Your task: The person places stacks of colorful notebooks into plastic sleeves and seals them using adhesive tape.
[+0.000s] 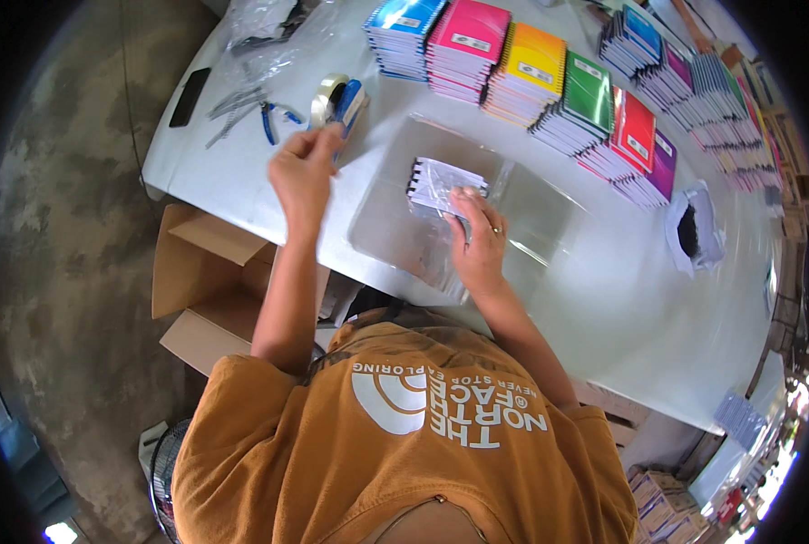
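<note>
Near the middle of the table, a small stack of spiral notebooks (pixel 441 184), wrapped in clear plastic, stands on a clear plastic sheet (pixel 391 222). My right hand (pixel 479 240) grips its near right corner, thumb in front and fingers over the top, pressing the plastic against it. My left hand (pixel 305 172) is raised to the left of the stack, fingertips pinched together. Whatever they hold, if anything, is too small to make out. Just beyond those fingertips lies a blue tape dispenser (pixel 350 102) with a roll of clear tape (pixel 327 98).
Notebook piles with blue (pixel 406 16), pink (pixel 470 32), yellow (pixel 533 62), green (pixel 589 95), red (pixel 634 129) and purple covers line the far side. Blue-handled pliers (pixel 268 122) and a black phone (pixel 190 97) lie left. Below the edge stands an open cardboard box (pixel 187 272).
</note>
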`<state>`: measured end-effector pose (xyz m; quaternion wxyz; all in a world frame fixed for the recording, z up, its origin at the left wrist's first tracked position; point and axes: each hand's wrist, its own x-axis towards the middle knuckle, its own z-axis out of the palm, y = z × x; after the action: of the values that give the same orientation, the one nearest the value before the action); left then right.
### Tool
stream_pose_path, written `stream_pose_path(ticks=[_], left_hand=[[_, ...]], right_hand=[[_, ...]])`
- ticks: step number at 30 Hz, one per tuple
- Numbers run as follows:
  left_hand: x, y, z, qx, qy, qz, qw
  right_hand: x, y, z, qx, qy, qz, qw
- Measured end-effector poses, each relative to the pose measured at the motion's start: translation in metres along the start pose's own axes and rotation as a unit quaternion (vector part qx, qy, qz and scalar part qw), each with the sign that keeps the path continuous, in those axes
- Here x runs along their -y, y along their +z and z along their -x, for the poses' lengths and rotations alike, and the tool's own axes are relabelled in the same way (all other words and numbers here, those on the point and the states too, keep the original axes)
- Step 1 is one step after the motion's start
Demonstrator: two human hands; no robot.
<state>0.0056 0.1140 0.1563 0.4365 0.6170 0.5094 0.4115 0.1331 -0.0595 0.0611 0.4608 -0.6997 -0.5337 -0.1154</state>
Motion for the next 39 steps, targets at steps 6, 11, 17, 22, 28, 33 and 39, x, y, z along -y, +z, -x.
stream_pose_path(ticks=[6, 11, 17, 22, 28, 33, 39], left_hand=[[0.004, 0.017, 0.025, 0.011, -0.068, 0.053, 0.996], [0.002, -0.026, -0.009, -0.010, -0.066, 0.036, 0.997], [0.073, -0.115, -0.028, 0.121, -0.215, -0.037, 0.968], [0.123, -0.128, -0.042, 0.281, -0.276, -0.025, 0.919], [0.145, -0.125, -0.076, -0.115, -0.010, -0.440, 0.891], [0.000, -0.034, -0.024, -0.084, 0.295, 0.122, 0.944], [-0.006, 0.033, 0.090, 0.230, -0.179, 0.116, 0.950]], right_hand=[[0.005, 0.001, -0.005, -0.012, -0.018, -0.034, 0.999], [0.003, 0.004, -0.005, -0.019, -0.012, -0.031, 0.999], [0.003, 0.006, -0.002, -0.019, -0.013, -0.010, 1.000], [0.002, 0.007, -0.002, -0.027, -0.025, -0.004, 0.999], [0.006, 0.005, -0.006, -0.025, -0.030, -0.016, 0.999], [0.003, 0.003, -0.002, -0.015, -0.006, 0.010, 1.000], [0.006, 0.003, -0.006, -0.034, -0.022, -0.023, 0.999]])
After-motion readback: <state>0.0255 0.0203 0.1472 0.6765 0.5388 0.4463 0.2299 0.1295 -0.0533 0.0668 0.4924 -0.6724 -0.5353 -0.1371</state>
